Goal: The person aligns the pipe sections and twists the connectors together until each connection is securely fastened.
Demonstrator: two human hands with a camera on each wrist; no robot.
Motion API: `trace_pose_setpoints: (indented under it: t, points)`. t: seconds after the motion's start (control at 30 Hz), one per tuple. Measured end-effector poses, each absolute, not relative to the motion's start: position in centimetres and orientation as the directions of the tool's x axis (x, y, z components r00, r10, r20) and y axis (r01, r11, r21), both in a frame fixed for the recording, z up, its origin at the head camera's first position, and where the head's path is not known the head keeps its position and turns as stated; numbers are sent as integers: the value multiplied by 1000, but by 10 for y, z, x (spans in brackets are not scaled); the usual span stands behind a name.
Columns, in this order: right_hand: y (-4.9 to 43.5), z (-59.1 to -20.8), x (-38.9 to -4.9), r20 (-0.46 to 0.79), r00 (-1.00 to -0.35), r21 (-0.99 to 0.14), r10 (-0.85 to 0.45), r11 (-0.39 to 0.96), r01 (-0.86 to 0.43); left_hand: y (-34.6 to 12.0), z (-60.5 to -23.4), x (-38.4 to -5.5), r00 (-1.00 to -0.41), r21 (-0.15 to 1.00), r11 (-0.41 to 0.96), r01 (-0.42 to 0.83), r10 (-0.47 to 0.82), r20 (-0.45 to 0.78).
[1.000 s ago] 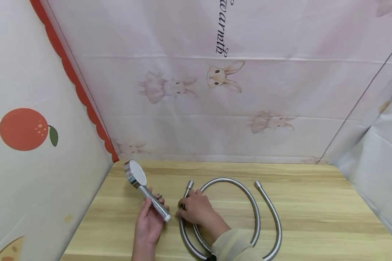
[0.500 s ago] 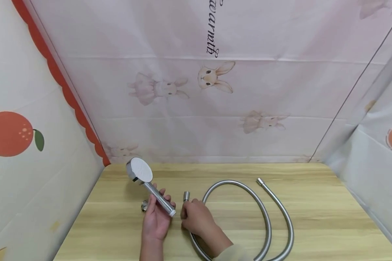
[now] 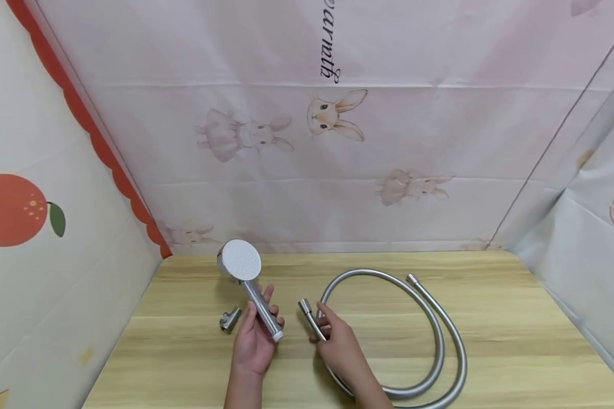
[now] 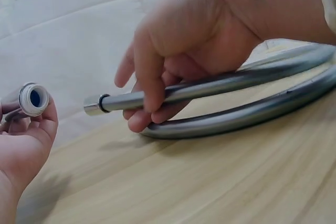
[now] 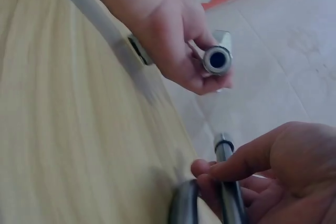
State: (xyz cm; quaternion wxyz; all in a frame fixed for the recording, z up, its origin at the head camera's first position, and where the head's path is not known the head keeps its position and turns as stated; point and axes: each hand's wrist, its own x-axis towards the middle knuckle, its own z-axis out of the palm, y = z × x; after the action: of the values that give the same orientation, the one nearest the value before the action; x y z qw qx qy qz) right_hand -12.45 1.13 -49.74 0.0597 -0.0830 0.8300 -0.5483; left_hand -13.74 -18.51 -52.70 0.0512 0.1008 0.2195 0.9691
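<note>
My left hand (image 3: 256, 346) grips the handle of a chrome shower head (image 3: 241, 261), its round white spray face turned up and its threaded end pointing toward the right hand. In the left wrist view that handle end (image 4: 34, 99) shows a white ring around a dark bore. My right hand (image 3: 341, 349) pinches a silver shower hose (image 3: 442, 335) just behind its metal end fitting (image 3: 305, 307). The fitting is raised toward the handle end, with a gap between them. The rest of the hose loops over the table to the right, its other end fitting (image 3: 412, 279) lying at the back.
A small chrome fitting (image 3: 230, 320) lies on the wooden table (image 3: 517, 329), left of the left hand. Printed cloth walls (image 3: 266, 210) stand behind the table and at both sides.
The right hand has lifted the hose end and turned it toward the handle. The shower head has shifted right, its face turned further up, and the small chrome fitting is now uncovered.
</note>
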Motion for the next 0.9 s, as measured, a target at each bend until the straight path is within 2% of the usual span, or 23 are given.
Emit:
trace_pose_setpoints:
  t: [0.27, 0.43, 0.6, 0.73, 0.9]
  points:
    - [29, -498, -122, 77, -987, -815, -143, 561, -145, -177, -529, -137, -982, 478, -877, -54, 132, 132]
    - [37, -509, -118, 90, -994, -793, -59, 600, -108, -158, -528, -133, -989, 385, -917, -103, 137, 63]
    - [44, -520, -111, 263, -965, -723, -24, 657, -213, -141, -526, -130, -993, 318, -941, -113, 116, -7]
    - [48, -524, -109, 394, -918, -653, -49, 687, -318, -136, -525, -129, -996, 370, -926, -77, 59, -61]
    - [50, -526, -108, 393, -917, -618, -69, 718, -319, -133, -523, -128, -994, 463, -882, -86, 42, -104]
